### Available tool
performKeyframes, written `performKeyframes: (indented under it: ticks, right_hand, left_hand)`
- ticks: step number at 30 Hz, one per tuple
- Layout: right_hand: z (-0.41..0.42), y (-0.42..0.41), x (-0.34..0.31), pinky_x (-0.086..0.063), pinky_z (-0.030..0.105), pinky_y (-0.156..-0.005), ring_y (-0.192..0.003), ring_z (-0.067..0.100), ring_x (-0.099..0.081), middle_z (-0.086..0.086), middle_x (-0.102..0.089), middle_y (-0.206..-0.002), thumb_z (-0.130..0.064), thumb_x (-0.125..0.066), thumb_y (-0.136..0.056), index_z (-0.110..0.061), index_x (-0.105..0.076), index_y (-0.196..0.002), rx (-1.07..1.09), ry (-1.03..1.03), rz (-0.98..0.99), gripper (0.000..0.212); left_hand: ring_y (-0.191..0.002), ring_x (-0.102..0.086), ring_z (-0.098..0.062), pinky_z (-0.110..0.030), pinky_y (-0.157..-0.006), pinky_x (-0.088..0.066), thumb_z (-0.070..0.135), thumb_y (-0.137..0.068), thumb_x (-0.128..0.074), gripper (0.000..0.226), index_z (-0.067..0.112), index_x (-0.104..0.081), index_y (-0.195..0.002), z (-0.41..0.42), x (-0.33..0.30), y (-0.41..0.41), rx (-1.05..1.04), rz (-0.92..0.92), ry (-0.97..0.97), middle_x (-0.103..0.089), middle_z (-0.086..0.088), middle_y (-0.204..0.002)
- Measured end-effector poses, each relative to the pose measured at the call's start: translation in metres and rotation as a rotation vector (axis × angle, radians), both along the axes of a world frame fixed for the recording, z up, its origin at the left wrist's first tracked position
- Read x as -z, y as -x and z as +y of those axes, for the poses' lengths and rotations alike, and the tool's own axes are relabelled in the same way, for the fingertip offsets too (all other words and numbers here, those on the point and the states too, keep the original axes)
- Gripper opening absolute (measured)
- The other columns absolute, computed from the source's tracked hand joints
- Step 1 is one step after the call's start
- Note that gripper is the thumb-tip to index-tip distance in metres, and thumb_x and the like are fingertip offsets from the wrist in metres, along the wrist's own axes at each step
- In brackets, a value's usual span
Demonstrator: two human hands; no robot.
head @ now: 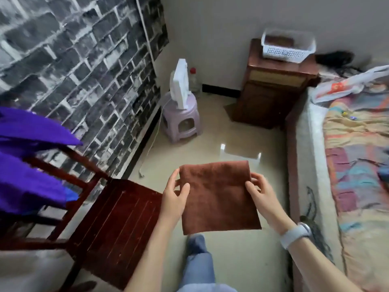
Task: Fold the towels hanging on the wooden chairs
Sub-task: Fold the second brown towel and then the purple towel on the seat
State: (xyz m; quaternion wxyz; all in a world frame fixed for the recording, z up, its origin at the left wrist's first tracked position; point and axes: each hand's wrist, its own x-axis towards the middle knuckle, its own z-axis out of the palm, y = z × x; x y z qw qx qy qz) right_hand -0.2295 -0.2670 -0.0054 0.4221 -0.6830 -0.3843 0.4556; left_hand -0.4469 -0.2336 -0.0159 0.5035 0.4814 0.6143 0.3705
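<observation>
Nothing legible anywhere. Red patch on the white bag (345, 86), far right on the bed (357, 165), possibly print but too blurred to read. No label readable on the bottle (194, 81) by the far wall. Blank face on the watch (295, 233). No lettering on the basket (287, 46).

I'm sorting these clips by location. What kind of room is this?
Most likely a home bedroom: a bed with a patterned cover lies along the right side, a wooden bedside cabinet stands at its head, and brick-pattern wallpaper covers the left wall.
</observation>
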Motion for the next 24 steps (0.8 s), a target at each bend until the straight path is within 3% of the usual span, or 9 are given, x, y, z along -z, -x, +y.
performKeyframes:
  ticks: [2,4,8,10,15,20,24]
  right_hand:
    - [0.032,-0.026,-0.002,-0.045,0.007,-0.064,-0.082,0.005,-0.054,-0.006,-0.056,-0.093,-0.008,-0.047,-0.093,-0.018,-0.05,-0.107,0.042,-0.039,-0.024,0.017]
    - [0.07,-0.052,-0.003,-0.044,0.004,-0.063,-0.081,0.001,-0.054,-0.009,-0.057,-0.093,-0.009,-0.048,-0.093,-0.018,-0.051,-0.107,0.084,-0.064,-0.051,0.016]
    - [0.158,-0.101,-0.007,-0.042,0.011,-0.067,-0.083,-0.001,-0.054,-0.011,-0.057,-0.093,-0.015,-0.049,-0.093,-0.019,-0.053,-0.108,0.169,-0.066,-0.147,0.015]
    - [0.2,-0.123,-0.014,-0.04,0.014,-0.068,-0.084,0.002,-0.054,-0.009,-0.057,-0.095,-0.018,-0.049,-0.093,-0.018,-0.053,-0.11,0.211,-0.041,-0.185,0.018]
    - [0.287,-0.186,-0.026,-0.038,0.002,-0.064,-0.081,-0.007,-0.052,-0.02,-0.055,-0.09,-0.02,-0.05,-0.092,-0.022,-0.051,-0.106,0.299,-0.052,-0.268,0.014]
    - [0.353,-0.252,-0.011,-0.036,0.017,-0.076,-0.083,-0.007,-0.051,-0.026,-0.051,-0.09,-0.019,-0.049,-0.091,-0.027,-0.047,-0.104,0.43,-0.047,-0.304,0.015]
    - [0.419,-0.316,0.006,-0.034,0.01,-0.072,-0.081,-0.009,-0.05,-0.027,-0.05,-0.088,-0.016,-0.05,-0.091,-0.024,-0.049,-0.106,0.442,-0.054,-0.331,0.017]
  left_hand:
    - [-0.094,-0.056,0.003,-0.013,-0.078,-0.044,0.011,-0.089,-0.055,0.048,0.021,-0.042,-0.134,0.042,0.0,-0.028,0.024,-0.011,-0.005,-0.058,-0.002,-0.116]
    - [-0.092,-0.055,0.004,-0.013,-0.074,-0.043,0.014,-0.09,-0.054,0.045,0.023,-0.043,-0.132,0.088,0.0,-0.056,0.056,-0.017,-0.009,-0.058,0.0,-0.112]
    - [-0.098,-0.058,-0.012,-0.026,-0.085,-0.046,0.013,-0.09,-0.054,0.034,0.023,-0.049,-0.122,0.188,-0.005,-0.113,0.083,-0.062,-0.027,-0.06,-0.001,-0.109]
    - [-0.099,-0.057,-0.012,-0.026,-0.088,-0.043,0.011,-0.089,-0.054,0.033,0.022,-0.05,-0.12,0.239,-0.01,-0.141,0.113,-0.051,-0.039,-0.059,0.002,-0.11]
    - [-0.105,-0.052,-0.011,-0.023,-0.093,-0.038,0.009,-0.09,-0.052,0.037,0.014,-0.049,-0.126,0.351,-0.021,-0.215,0.202,0.011,-0.074,-0.055,0.003,-0.115]
    - [-0.106,-0.053,-0.011,-0.027,-0.097,-0.04,0.011,-0.089,-0.054,0.039,0.016,-0.048,-0.127,0.431,-0.016,-0.291,0.309,0.082,-0.081,-0.057,0.005,-0.112]
    - [-0.105,-0.055,-0.013,-0.028,-0.096,-0.041,0.01,-0.088,-0.054,0.038,0.018,-0.05,-0.125,0.498,-0.003,-0.356,0.318,0.094,-0.063,-0.058,0.006,-0.109]
